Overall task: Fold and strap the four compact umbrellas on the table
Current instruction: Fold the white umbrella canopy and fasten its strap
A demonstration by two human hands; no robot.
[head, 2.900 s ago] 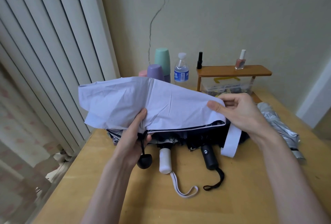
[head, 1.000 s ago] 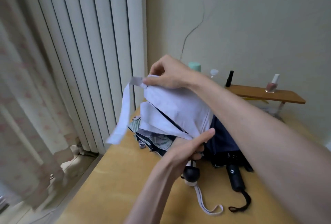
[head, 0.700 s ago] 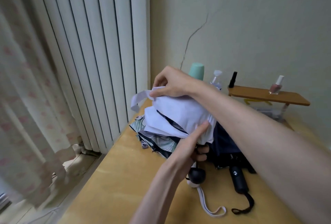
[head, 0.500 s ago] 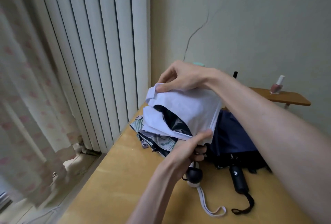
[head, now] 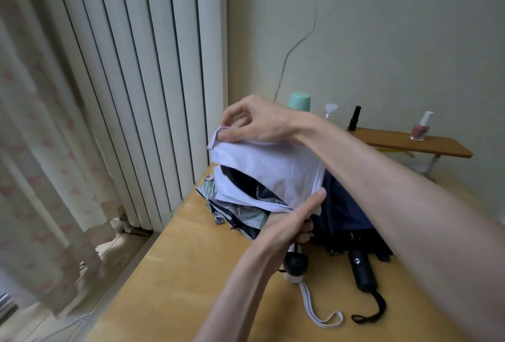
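I hold a pale lilac umbrella [head: 276, 172] with a black lining above the wooden table [head: 175, 273]. My left hand [head: 293, 221] grips its lower end near the round black handle [head: 296, 261], thumb pressed on the fabric. My right hand [head: 259, 120] reaches across and pinches the fabric's top left corner. Under it lie a leaf-patterned umbrella [head: 240, 211] with a white handle [head: 293, 277] and white wrist loop, and a navy umbrella [head: 344, 216] with a black handle [head: 362, 270].
White vertical blinds [head: 136, 82] and a patterned curtain [head: 35, 150] stand left of the table. At the back are a mint cup [head: 299, 99], a water bottle [head: 330, 110] and a small wooden shelf [head: 410, 143] with a nail polish bottle [head: 420, 127].
My right hand carried the lilac fabric from the right side over to the left, wrapping the canopy round the shaft. The loose strap seen hanging at the left earlier is no longer in sight.
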